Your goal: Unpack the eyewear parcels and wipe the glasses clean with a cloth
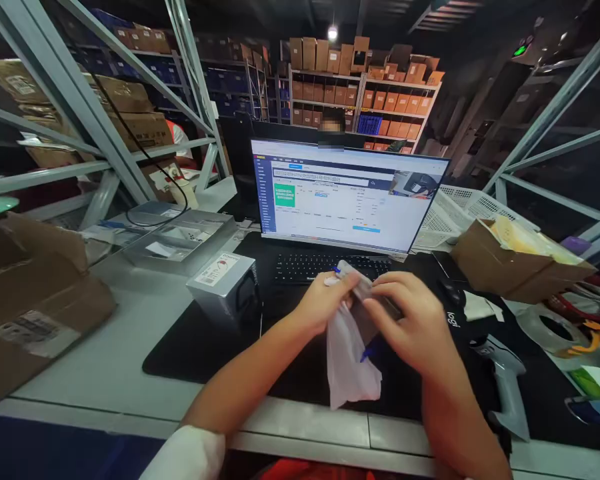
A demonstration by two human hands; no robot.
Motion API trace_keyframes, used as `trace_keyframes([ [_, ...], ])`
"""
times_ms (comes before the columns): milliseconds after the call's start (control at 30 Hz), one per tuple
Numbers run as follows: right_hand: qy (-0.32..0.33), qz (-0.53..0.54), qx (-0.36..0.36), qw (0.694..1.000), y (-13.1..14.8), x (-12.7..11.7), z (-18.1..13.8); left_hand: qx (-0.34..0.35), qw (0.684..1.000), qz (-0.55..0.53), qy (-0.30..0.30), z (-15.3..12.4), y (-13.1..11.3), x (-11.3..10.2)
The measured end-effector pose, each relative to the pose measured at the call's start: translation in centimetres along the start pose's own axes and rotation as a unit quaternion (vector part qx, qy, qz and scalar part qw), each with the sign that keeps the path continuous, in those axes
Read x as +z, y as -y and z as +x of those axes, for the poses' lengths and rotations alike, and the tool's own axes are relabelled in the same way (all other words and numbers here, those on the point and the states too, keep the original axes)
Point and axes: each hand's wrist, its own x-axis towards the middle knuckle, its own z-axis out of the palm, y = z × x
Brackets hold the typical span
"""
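Observation:
Low over the black desk mat (180, 350), I hold a thin, whitish soft bag (347, 373) with small blue bits at its top and side. My left hand (325, 300) is closed around the gathered upper part, and the rest hangs limp below it. My right hand (413, 313) has bent fingers pinching the bag's upper edge from the other side. Behind the right fingers, a grey-brown surface partly shows; what it is I cannot tell. A grey box (225, 283) with a white label stands left of my hands. The keyboard (305, 267) lies just beyond them.
A monitor (340, 200) rises behind the keyboard. On the right are a mouse (451, 293), a barcode scanner (507, 380), a tape roll (550, 330) and an open carton (510, 260). A grey tray (185, 243) and a large cardboard box (40, 320) sit on the left.

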Motion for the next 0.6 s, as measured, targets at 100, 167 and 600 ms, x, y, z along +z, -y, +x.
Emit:
trace_keyframes([
  [100, 0.045, -0.044, 0.007, 0.998, 0.3, 1.0, 0.1, -0.019, 0.999, -0.034, 0.03, -0.3, -0.5, 0.4],
  [167, 0.045, -0.048, 0.015, 0.998, -0.7, 1.6, 0.4, -0.024, 0.998, -0.02, 0.052, -0.3, -0.7, 0.4],
  [600, 0.06, -0.033, 0.029, 0.997, -1.9, 1.5, 0.7, 0.065, 0.96, 0.263, 0.075, -0.1, -1.0, -0.7],
])
